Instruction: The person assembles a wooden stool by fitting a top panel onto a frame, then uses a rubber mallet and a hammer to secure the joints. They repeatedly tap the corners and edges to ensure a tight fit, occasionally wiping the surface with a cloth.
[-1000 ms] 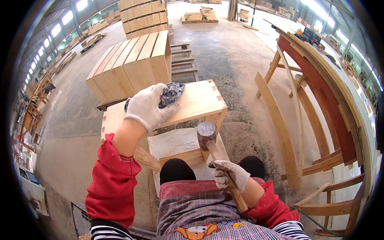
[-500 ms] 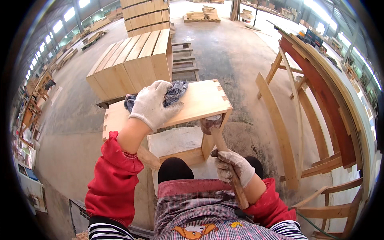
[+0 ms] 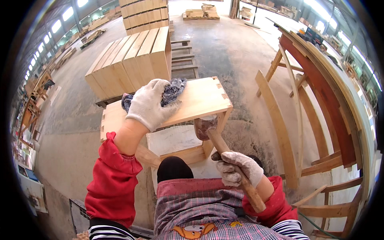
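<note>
A pale wooden drawer frame [image 3: 202, 94] with dovetailed corners stands on its side in front of me. My left hand [image 3: 149, 105], in a white knit glove, rests on its upper board, fingers closed over a crumpled blue-grey rag [image 3: 173, 93]. In my right hand [image 3: 240, 169], also gloved, is the wooden handle of a mallet [image 3: 218, 142]. The mallet's dark, worn head is just under the upper board, inside the frame near its right corner; whether it touches the wood I cannot tell. A short dark object sticks out beside my right fingers, its kind unclear.
Several similar wooden boxes [image 3: 130, 60] lie in a row on a slatted pallet ahead, with a taller stack [image 3: 145, 16] behind. To the right runs a long workbench [image 3: 320, 76] with wooden legs, and a curved board [image 3: 278, 128] leans there. My knees are close to the frame.
The mallet's head has shifted slightly left, while my right hand and the handle's end have moved right and a little down. My left hand stays on the rag, almost unmoved.
</note>
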A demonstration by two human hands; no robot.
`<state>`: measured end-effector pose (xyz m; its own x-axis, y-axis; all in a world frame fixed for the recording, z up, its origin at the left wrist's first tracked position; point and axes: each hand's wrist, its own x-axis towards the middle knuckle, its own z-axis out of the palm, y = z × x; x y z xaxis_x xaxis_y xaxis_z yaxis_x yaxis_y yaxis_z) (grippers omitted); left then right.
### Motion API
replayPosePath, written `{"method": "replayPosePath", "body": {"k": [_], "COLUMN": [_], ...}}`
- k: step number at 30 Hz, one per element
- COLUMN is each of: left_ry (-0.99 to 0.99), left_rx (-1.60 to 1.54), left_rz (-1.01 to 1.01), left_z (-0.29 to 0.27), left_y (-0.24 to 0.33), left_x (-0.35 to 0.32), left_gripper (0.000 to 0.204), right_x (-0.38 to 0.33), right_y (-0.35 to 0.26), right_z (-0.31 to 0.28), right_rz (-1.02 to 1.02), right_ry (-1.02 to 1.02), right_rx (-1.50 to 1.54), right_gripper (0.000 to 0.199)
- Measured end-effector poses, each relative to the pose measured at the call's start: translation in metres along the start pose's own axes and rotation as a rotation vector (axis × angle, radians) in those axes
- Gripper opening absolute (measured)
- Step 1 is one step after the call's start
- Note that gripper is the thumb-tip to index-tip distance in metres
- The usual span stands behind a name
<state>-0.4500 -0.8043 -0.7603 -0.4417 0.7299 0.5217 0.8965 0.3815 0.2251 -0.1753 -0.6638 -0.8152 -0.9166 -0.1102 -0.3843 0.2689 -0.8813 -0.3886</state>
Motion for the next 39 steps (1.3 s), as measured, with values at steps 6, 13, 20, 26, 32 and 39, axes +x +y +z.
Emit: {"method": "replayPosePath", "body": {"k": [6, 13, 20, 26, 32, 39], "left_ry": [-0.005, -0.015, -0.039, 0.038, 0.041, 0.041], "left_rx": [-0.009, -0.018, 0.024, 0.025, 0.009, 0.010], "left_rz": [-0.004, -0.002, -0.013, 0.037, 0.028, 0.032], "left_z": [0.005, 0.003, 0.001, 0.008, 0.008, 0.007], "left_y": [0.008, 0.008, 0.013, 0.012, 0.014, 0.012], "left_x": [0.006, 0.007, 0.005, 0.003, 0.006, 0.005], "left_gripper": [0.048, 0.047, 0.052, 0.048, 0.048, 0.047], "right_x": [0.005, 0.039, 0.087, 0.094, 0.098, 0.066], "right_y": [0.003, 0.002, -0.039, -0.027, -0.033, -0.034], "right_z": [-0.009, -0.043, -0.027, -0.021, -0.048, -0.015], "right_rz": [-0.050, 0.188, -0.187, -0.072, 0.063, -0.131], "right_ry": [0.242, 0.226, 0.044, 0.173, 0.220, 0.277], "right_rx": [-0.060, 0.226, -0.282, -0.358, -0.039, -0.610], "right_gripper": [0.025, 0.026, 0.025, 0.026, 0.021, 0.029]}}
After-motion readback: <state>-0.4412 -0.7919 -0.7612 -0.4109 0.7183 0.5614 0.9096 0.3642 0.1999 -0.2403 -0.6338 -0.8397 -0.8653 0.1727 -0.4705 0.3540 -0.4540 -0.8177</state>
